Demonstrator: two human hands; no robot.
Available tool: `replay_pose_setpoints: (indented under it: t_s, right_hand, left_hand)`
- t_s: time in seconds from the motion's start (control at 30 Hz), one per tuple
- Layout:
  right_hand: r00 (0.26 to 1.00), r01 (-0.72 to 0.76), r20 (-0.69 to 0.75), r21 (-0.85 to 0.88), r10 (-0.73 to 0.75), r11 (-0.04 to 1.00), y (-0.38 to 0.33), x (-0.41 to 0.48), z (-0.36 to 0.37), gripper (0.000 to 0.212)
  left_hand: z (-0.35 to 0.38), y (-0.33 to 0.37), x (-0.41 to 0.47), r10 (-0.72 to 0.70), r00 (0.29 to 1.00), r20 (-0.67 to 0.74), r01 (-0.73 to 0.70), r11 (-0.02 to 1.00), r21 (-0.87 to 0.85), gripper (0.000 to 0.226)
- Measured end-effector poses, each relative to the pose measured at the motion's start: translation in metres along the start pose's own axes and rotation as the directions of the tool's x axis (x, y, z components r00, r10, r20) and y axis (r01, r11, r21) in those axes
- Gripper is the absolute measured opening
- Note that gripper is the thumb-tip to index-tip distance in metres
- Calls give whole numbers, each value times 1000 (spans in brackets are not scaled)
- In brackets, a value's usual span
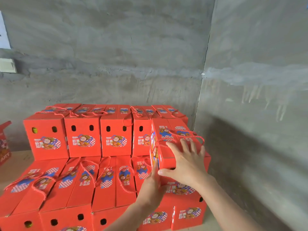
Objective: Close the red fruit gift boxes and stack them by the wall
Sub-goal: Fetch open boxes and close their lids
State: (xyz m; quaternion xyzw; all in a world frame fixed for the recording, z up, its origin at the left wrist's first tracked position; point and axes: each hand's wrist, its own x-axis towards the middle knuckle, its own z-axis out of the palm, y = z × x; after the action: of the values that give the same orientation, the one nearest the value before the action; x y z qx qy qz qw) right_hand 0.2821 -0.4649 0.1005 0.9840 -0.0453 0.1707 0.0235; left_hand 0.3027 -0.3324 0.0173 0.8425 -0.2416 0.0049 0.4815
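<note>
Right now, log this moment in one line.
step: stacking | box: closed, atop right stack | left hand: pressing its side | right hand: flat on top

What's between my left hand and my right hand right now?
The red gift box being stacked: the left hand presses its side and the right hand lies flat on its top, in the head view.

A single head-worn wide-angle camera looks forward and slightly down, close over stacked red gift boxes toward a grey wall that fills the upper frame; straight lines seem bowed near the edges.
</note>
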Motion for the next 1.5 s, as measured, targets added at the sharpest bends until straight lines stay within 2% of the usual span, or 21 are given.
replay_pose_setpoints:
  t_s: [0.07, 0.27, 0.33, 0.4, 0.47, 0.6, 0.73, 0.8, 0.87, 0.93, 0.97, 1.07, 1.17, 1.23, 1.3, 1.4, 1.47, 1.5]
  right_hand:
    - [1000, -18, -25, 20, 18, 1000, 4, 7, -2, 96]
    - [992, -58, 116, 141, 42, 988, 24, 30, -12, 94]
    - [996, -66, 71, 151, 56, 986, 18, 28, -5, 96]
    - [998, -36, -37, 137, 41, 990, 5, 24, 4, 86]
    - [998, -18, -61, 116, 25, 993, -3, 23, 6, 74]
    - [996, -73, 64, 112, 66, 991, -2, 26, -1, 73]
    - [989, -139, 49, 28, 137, 990, -28, 20, -8, 74]
    - [996, -34, -86, 48, 38, 998, -63, 10, -7, 69]
    - [958, 216, -245, 280, -147, 935, -115, -12, 3, 51]
    - [923, 382, -274, 562, -271, 734, -176, -49, 10, 31]
    - [906, 421, -259, 639, -335, 643, -206, -70, 15, 26]
    - [798, 536, -253, 713, -547, 452, -288, -133, 36, 22]
    - [633, 625, -216, 709, -744, 326, -357, -185, 51, 26]
    - [542, 684, -207, 672, -814, 284, -396, -209, 49, 25]
    - [486, 746, -268, 623, -832, 236, -434, -224, 44, 14]
    - [470, 765, -328, 614, -819, 193, -493, -237, 35, 14]
    - [437, 767, -281, 613, -854, 191, -536, -243, 31, 13]
    - [432, 753, -238, 625, -870, 203, -559, -248, 31, 14]
  left_hand:
    - [8, 3, 8, 2, 1000, -29, 0, 999, 54, 94]
    - [23, 11, 27, -38, 998, -40, 41, 997, 65, 89]
    - [23, 11, 28, -48, 998, -45, 51, 997, 52, 90]
    - [20, 12, 27, -55, 998, -35, 57, 997, 52, 87]
    - [15, 11, 22, -66, 997, -32, 69, 993, 92, 80]
    - [-5, 3, -7, -81, 995, -58, 95, 945, 314, 63]
    - [-50, -9, -47, -100, 989, -105, 130, 931, 340, 30]
    - [-78, -16, -72, -88, 983, -159, 139, 929, 343, 22]
    - [-105, -24, -102, -70, 964, -257, 151, 938, 312, 39]
    - [-134, -32, -141, -78, 929, -360, 181, 948, 263, 46]
    - [-148, -38, -166, -108, 909, -402, 216, 948, 234, 45]
    - [-183, -67, -259, -303, 808, -505, 396, 914, 87, 30]
    - [-204, -97, -360, -567, 588, -576, 644, 760, -90, 19]
    - [-219, -114, -413, -657, 469, -590, 724, 669, -168, 19]
    - [-243, -130, -454, -669, 419, -614, 746, 639, -187, 24]
    - [-296, -152, -500, -648, 351, -676, 734, 638, -230, 17]
    - [-337, -164, -528, -540, 361, -760, 711, 687, -151, 11]
    - [-361, -170, -542, -416, 384, -824, 689, 724, -44, 14]
